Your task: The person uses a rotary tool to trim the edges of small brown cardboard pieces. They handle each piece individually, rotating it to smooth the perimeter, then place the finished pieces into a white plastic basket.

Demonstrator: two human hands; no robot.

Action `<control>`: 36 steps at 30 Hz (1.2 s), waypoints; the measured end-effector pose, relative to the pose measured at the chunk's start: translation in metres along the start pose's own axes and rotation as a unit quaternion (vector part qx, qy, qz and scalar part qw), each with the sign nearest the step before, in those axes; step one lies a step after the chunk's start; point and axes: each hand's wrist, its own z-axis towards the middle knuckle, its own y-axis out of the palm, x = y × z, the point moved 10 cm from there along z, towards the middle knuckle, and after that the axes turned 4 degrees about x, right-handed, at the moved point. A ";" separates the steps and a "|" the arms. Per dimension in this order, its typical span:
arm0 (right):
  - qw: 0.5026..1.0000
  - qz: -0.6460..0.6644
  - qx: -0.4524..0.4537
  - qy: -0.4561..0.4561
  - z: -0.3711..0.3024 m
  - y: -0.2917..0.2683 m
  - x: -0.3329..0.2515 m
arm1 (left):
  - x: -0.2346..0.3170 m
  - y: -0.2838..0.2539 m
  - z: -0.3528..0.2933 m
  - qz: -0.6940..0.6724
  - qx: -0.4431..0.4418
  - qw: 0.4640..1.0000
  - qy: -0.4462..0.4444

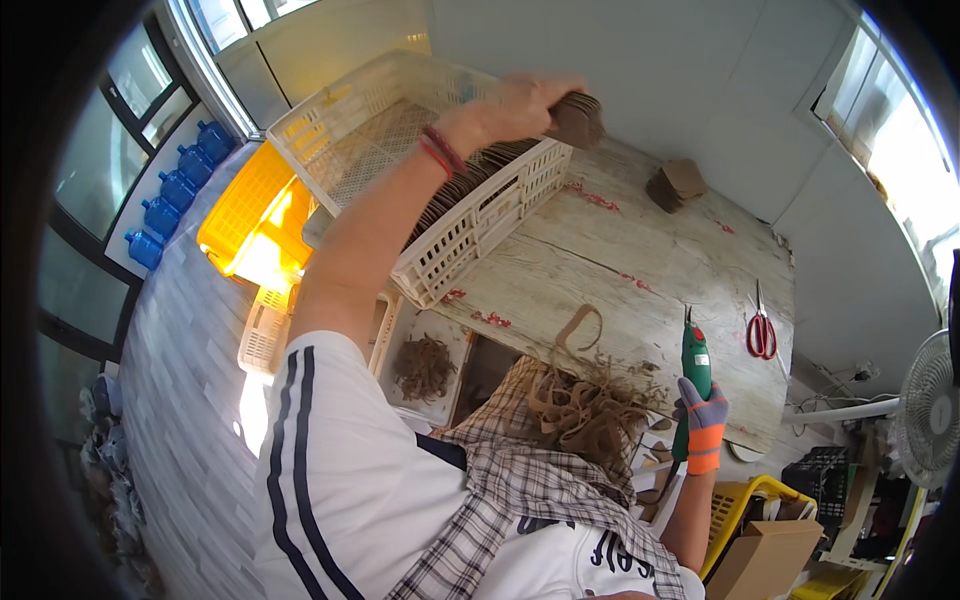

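Crate (487,214) is set on desk (590,260), brown pieces (448,200) lined inside. Brown stack (578,122) is gripped in closed left hand (522,104) at crate's far right corner. Second stack (677,184) is laid on desk. Green tool (695,362) is clasped in gloved right hand (704,408), scissors (762,335) laid rightward.

Your bare left hand (522,106) holds brown pieces (578,122) over the edge of a white crate (476,236). Your gloved right hand (705,412) grips a green tool (696,362); red-handled scissors (761,337) lie on the table (570,255), brown scraps (585,410) heaped at its near edge.
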 end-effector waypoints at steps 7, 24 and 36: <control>0.999 0.002 0.008 0.033 -0.038 -0.019 0.026 | -0.135 0.040 -0.064 0.204 -0.212 0.948 -0.119; 0.998 0.046 0.029 0.014 -0.042 -0.031 0.035 | -0.121 0.083 -0.105 0.071 -0.363 0.920 -0.131; 0.999 0.035 0.019 0.020 -0.043 -0.034 0.040 | -0.121 0.084 -0.115 0.027 -0.411 0.892 -0.185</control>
